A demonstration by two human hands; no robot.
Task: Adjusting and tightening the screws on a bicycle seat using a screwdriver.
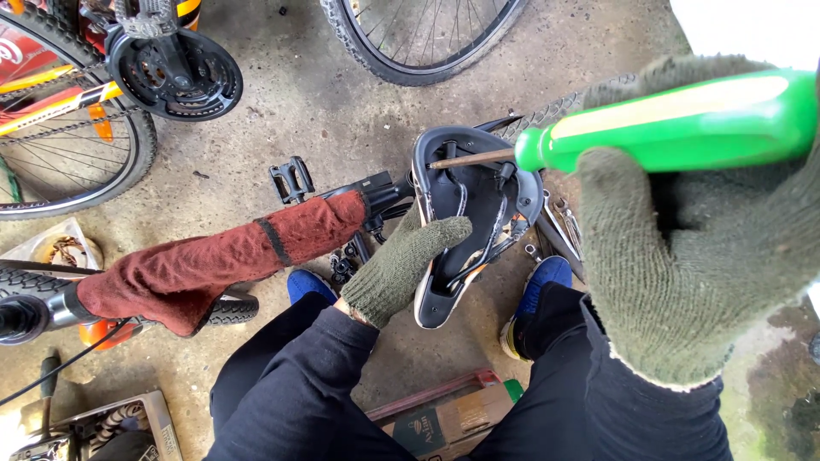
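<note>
Fingers [444, 229] of the gloved left hand [408, 265] curl over the near edge of an upturned black bicycle saddle [474, 201], steadying it above the concrete floor [325, 111]. Beside it, the gloved right hand [683, 256] is wrapped tight round a green-handled screwdriver [666, 128], whose tip seems to touch the saddle's underside rails. A red rag [222, 260] drapes the frame to the left. Open floor lies beyond the saddle, up to the wheel [418, 43].
</note>
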